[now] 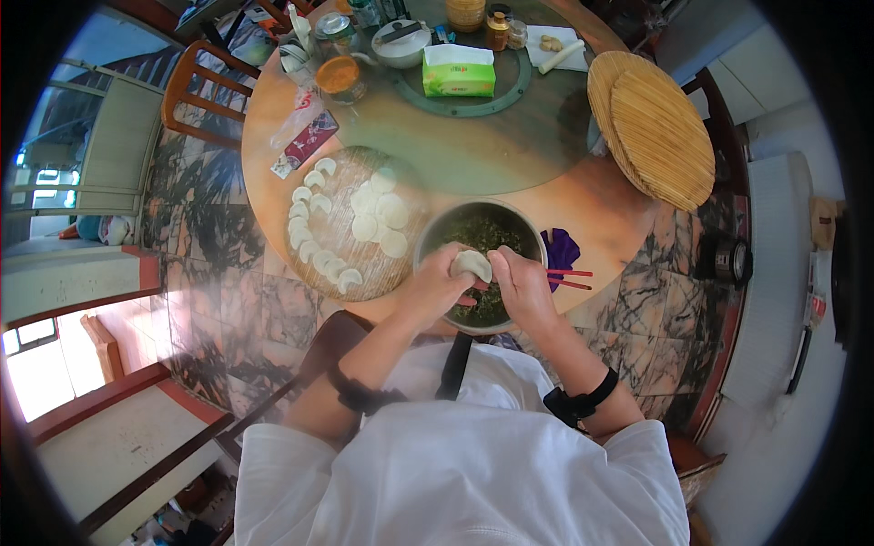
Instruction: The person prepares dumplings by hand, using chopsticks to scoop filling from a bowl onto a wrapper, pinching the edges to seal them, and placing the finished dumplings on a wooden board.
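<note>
A folded, half-moon dumpling [472, 265] is held between both hands above a metal bowl [425, 235] of chopped green filling [481, 232]. My left hand [440, 276] cups it from the left. The fingertips of my right hand [519, 276] pinch its right end. Left of the bowl lies a round, floured wooden board [348, 225]. Finished-looking dumplings [299, 225] curve along its left side, and flat round wrappers [390, 210] overlap on its right side. Red chopsticks [573, 280] stick out past the bowl's right rim, beside a purple cloth [562, 250].
Two round woven trays [659, 130] overhang the table's right edge. A green tissue box [459, 74], a lidded white pot [401, 44] and jars [340, 80] stand on the far side. A dark red packet [305, 143] lies behind the board. A wooden chair [205, 95] stands at the upper left.
</note>
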### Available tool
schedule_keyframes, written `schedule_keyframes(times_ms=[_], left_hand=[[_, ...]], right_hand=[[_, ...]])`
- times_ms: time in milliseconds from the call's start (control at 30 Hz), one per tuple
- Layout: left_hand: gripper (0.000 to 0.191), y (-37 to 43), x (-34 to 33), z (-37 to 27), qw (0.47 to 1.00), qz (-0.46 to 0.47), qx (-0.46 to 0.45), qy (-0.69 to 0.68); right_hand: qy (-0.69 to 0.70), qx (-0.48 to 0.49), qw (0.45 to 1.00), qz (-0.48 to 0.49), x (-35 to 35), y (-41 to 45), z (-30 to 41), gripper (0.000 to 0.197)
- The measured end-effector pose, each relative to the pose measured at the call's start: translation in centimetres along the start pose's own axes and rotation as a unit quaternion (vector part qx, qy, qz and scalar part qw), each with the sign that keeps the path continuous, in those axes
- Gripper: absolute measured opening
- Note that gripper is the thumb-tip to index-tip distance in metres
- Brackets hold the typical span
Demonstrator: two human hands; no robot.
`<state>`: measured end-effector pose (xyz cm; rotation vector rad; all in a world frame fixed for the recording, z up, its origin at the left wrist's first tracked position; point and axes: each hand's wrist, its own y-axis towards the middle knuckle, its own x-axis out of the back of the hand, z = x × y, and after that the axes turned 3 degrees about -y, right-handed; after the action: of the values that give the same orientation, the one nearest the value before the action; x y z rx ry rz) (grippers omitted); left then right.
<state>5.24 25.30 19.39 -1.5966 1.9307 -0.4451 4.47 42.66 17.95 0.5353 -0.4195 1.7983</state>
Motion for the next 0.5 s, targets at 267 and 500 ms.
schedule_keyframes(times_ms=[267, 500], left_hand=[[0.028, 0.8, -0.8, 1.8, 0.999, -0.017, -0.027, -0.029], [0.024, 0.6, -1.2, 1.6, 0.994, -0.057, -0.054, -0.071]], right_hand=[[-0.098, 0.054, 0.992, -0.057, -1.2, -0.3, 0.3, 0.023], [-0.035, 0.006, 0.997, -0.069, -1.5, -0.5, 0.4, 0.023]])
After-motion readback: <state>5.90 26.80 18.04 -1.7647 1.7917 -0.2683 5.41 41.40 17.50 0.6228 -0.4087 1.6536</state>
